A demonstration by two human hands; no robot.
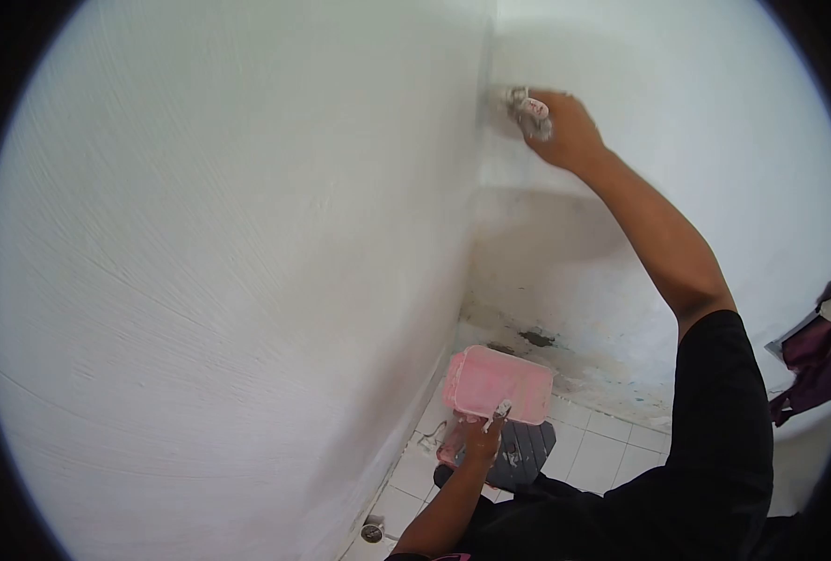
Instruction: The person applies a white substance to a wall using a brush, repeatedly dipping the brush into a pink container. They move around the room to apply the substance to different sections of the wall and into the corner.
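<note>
My right hand (557, 129) is raised at the corner of two white walls, its fingers closed round the handle of a paint-smeared tool (531, 110). The tool's far end is at the wall corner, and its blade is too blurred to make out. Lower down, my left hand (479, 439) grips the near edge of a pink plastic tub (511, 379). A small whitish tool (501, 411) sits at the tub's near rim, beside my left hand.
A dark grey ridged object (525, 451) is below the tub, above the white tiled floor (595, 458). Dark stains mark the lower wall (584, 323). Purple cloth (813, 360) hangs at the right. A round drain (371, 533) lies at lower left.
</note>
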